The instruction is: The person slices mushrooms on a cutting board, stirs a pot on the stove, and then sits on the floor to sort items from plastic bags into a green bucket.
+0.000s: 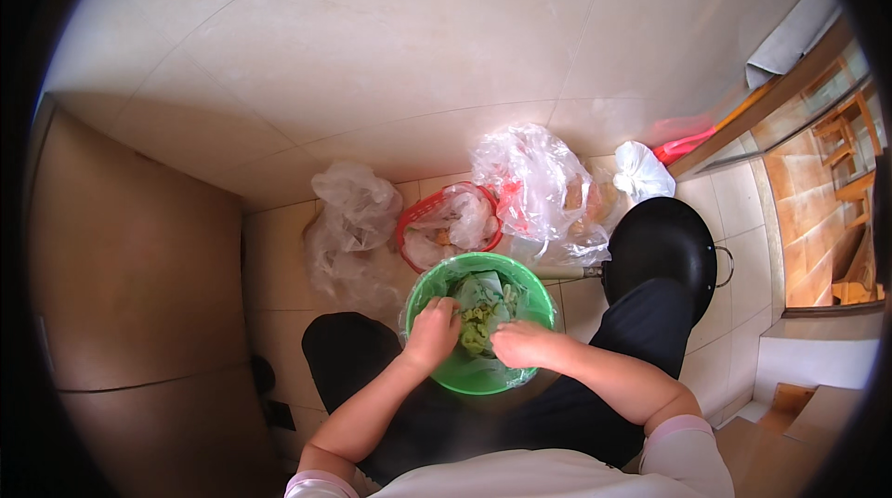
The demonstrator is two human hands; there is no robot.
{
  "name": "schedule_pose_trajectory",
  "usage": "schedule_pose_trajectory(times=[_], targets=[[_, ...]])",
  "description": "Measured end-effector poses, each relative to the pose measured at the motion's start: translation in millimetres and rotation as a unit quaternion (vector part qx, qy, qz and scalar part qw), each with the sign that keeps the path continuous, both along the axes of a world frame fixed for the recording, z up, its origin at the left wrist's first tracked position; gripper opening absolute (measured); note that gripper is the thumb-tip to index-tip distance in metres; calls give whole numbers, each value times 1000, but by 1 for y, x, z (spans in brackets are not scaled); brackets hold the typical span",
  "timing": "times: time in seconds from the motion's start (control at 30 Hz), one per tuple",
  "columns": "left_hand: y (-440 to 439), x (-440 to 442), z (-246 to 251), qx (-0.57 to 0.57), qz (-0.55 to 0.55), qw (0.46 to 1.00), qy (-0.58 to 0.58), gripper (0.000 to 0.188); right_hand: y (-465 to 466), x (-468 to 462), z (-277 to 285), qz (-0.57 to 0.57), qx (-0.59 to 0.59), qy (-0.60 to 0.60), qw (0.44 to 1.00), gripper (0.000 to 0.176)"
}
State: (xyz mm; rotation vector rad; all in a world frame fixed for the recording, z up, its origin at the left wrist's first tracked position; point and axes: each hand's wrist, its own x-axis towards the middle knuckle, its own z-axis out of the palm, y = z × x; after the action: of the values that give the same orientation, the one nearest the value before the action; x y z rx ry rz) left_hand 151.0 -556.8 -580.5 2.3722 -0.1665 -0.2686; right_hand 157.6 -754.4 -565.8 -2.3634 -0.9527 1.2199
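Between my knees stands a green plastic bin (pixel 481 386) lined with a clear plastic bag (pixel 533 289). Pale green vegetable scraps (pixel 475 331) and some crumpled plastic lie inside it. My left hand (pixel 435 332) is over the left side of the bin, fingers curled inward. On the other side my right hand (pixel 521 343) hangs above the scraps, its fingers bent together. Both hands are near the scraps. The fingertips are too small and partly hidden to show whether either hand pinches a piece.
Beyond the bin sit a red plastic basket (pixel 424 209) with plastic bags in it, loose clear bags (pixel 357 209), a larger filled bag (pixel 536 181) and a tied white bag (pixel 642 170). A black frying pan (pixel 658 247) lies by my right knee. A brown cabinet (pixel 139 254) stands left.
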Motion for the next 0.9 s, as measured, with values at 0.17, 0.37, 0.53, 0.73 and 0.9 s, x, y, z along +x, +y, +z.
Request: schedule_pose_trajectory(times=[0.17, 0.37, 0.53, 0.73, 0.9], targets=[[-24, 19, -8, 111, -59, 992, -28, 28, 6, -8, 5, -12, 29, -44, 999, 19], [-46, 50, -39, 339, -134, 931, -24, 30, 3, -12, -12, -29, 85, -92, 992, 18], [-49, 50, -51, 369, -144, 918, -38, 21, -1, -15, -11, 4, 84, -90, 992, 18], [-31, 38, -12, 275, -127, 953, -20, 12, -9, -5, 3, -63, 86, -54, 993, 17], [-8, 21, 16, 51, -26, 995, -86, 20, -12, -2, 4, -201, 144, -92, 965, 21]])
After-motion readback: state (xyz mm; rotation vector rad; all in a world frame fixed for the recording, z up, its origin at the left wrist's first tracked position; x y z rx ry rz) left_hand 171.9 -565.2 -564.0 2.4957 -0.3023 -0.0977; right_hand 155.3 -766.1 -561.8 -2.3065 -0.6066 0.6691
